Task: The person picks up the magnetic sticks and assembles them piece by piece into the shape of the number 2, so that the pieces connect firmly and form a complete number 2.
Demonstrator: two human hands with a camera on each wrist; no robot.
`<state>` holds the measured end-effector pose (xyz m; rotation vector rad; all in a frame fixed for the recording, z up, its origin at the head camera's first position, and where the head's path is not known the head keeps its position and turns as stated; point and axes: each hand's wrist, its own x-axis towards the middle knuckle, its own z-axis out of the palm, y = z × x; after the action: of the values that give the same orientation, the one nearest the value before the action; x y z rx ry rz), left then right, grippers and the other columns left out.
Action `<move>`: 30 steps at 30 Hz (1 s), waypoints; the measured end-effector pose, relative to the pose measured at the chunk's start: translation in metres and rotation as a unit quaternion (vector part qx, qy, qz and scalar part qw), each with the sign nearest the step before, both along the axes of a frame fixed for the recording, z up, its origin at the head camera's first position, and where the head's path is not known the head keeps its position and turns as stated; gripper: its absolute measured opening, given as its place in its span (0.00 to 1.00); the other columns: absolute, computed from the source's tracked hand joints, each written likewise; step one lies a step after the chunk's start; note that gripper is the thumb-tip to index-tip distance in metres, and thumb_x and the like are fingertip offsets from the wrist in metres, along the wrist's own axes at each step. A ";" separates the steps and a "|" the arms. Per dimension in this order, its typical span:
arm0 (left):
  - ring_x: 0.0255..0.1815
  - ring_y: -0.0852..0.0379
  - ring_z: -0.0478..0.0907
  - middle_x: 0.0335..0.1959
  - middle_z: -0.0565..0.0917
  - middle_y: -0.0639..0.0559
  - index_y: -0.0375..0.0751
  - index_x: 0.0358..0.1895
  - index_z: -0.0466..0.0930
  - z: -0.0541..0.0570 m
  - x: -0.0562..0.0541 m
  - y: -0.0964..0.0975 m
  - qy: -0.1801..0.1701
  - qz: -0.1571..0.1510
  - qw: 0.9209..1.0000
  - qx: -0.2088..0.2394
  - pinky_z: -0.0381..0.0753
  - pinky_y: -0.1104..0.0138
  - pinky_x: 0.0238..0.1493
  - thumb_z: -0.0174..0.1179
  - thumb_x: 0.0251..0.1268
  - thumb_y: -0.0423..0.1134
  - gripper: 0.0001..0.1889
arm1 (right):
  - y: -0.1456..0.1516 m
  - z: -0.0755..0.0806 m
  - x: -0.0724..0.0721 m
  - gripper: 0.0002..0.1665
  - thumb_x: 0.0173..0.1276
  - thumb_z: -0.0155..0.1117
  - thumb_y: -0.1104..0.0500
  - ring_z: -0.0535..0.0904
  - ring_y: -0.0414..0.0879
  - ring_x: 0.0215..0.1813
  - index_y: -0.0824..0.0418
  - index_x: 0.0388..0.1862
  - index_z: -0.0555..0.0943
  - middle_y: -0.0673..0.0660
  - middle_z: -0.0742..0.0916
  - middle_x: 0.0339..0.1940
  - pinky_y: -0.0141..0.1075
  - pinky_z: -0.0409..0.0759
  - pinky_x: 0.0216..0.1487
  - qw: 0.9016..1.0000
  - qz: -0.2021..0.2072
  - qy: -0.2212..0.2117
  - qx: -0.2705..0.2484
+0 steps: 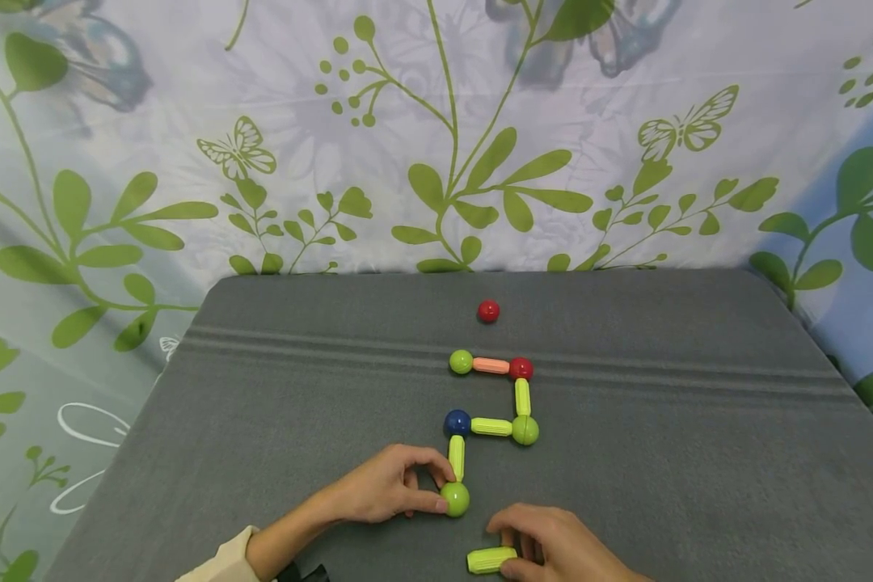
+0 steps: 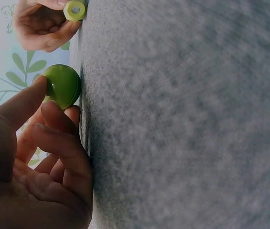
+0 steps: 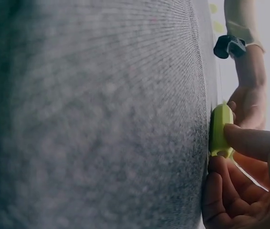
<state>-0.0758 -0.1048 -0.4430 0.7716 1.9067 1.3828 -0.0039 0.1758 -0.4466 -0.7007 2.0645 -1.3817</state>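
My left hand pinches a green ball between thumb and fingers; the left wrist view shows the thumb on the ball's side. That ball touches the lower end of a yellow-green rod, whose upper end meets a blue ball. From there the chain runs through another yellow-green rod, a green ball, an upright rod, a red ball, an orange rod and a green ball. Nearer the front, my right hand grips a loose yellow-green rod at its right end.
Behind the chain a separate red ball lies on the grey cloth-covered table. A leaf-patterned curtain hangs at the table's back and sides. The left wrist wears a dark strap device.
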 end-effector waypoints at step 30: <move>0.15 0.68 0.70 0.37 0.82 0.57 0.45 0.48 0.83 0.003 -0.004 -0.003 -0.014 0.000 1.000 0.000 0.74 0.74 0.21 0.68 0.64 0.39 0.11 | -0.004 0.020 -0.018 0.15 0.66 0.71 0.55 0.74 0.35 0.28 0.53 0.50 0.81 0.44 0.81 0.37 0.33 0.75 0.27 0.985 -0.138 0.077 0.063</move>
<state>-0.0800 -0.1075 -0.4398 0.7473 1.8850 1.3878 -0.0222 0.1720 -0.4268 -0.4952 2.4209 -1.3637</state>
